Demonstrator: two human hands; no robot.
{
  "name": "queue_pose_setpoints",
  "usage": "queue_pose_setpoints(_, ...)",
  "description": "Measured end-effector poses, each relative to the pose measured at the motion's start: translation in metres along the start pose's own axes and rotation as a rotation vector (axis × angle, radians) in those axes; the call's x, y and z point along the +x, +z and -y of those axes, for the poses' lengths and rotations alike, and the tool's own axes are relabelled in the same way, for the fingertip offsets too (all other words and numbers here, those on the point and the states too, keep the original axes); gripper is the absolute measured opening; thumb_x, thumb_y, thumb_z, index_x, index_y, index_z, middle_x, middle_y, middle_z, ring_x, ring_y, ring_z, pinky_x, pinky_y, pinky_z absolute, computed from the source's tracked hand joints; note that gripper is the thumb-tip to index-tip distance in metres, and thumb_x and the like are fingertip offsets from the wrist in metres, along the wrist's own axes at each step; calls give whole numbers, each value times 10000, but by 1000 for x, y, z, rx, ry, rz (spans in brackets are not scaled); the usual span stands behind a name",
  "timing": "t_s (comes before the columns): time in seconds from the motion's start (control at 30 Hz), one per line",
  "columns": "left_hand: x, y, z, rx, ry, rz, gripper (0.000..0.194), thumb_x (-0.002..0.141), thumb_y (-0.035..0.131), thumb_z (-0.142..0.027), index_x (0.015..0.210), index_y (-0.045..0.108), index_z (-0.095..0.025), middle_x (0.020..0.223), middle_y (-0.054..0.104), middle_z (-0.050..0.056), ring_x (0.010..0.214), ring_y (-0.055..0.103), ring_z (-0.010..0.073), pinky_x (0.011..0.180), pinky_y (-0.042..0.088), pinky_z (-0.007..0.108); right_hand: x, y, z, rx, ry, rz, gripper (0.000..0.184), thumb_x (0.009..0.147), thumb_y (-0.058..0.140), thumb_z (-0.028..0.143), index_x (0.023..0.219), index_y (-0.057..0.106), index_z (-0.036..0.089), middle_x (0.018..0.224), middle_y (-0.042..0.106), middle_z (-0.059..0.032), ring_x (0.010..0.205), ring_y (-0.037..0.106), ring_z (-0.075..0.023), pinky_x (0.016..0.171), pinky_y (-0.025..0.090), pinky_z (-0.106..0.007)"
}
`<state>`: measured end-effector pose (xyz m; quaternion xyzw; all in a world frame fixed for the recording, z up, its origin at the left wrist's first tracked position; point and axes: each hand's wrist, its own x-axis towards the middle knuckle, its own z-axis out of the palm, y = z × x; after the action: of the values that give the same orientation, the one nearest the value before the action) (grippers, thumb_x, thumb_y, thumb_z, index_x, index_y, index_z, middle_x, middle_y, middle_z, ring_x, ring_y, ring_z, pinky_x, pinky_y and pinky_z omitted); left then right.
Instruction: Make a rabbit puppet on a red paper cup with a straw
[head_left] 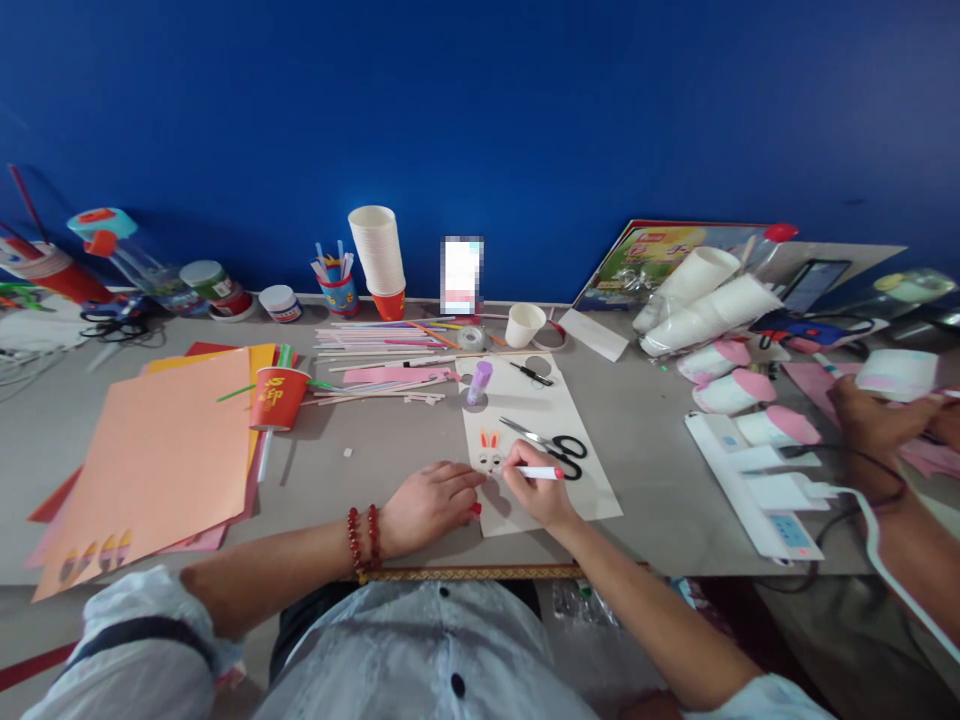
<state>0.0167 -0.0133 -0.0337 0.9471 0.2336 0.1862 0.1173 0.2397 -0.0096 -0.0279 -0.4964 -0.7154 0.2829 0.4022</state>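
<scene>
My right hand (541, 492) pinches a white marker with a red end (544, 473), its tip by a small rabbit face (490, 458). The face has orange inner ears and two eyes, and lies on a white sheet of paper (570, 490). My left hand (431, 505) rests at the sheet's left edge, fingertips close to the face, closed on a small red marker cap (475, 511) that is partly hidden. Black-handled scissors (559, 447) lie on the sheet just beyond my right hand. A purple glue stick (480, 380) stands near the sheet's far left corner.
Left are stacked coloured papers (180, 440) and a red paper cup (277, 400). Straws (375, 340), a tall cup stack (375, 250) and a white cup (525, 325) stand behind. Right are a power strip (750, 490) and a co-worker's hand (870, 415) holding a decorated cup (896, 374).
</scene>
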Motion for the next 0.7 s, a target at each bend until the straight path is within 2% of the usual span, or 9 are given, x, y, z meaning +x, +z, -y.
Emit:
queue_pose_setpoints(0.3,0,1,0,11,0,3,217,1002,470,-337,978,602,-166,1320,626,83,1207,575,237,1015,480,393,0,0,0,16,-4,-38,213,801,479,133,621,414,228,546,430,47,497,371,-123,504,299,-271)
queue_pose_setpoints(0.7,1,-1,0,-20,-16,2,209,996,482,-332,986,609,-167,1308,631,96,1214,566,224,1011,484,386,0,0,0,-6,5,21,199,820,483,150,642,429,220,558,431,53,505,375,-114,517,314,-266)
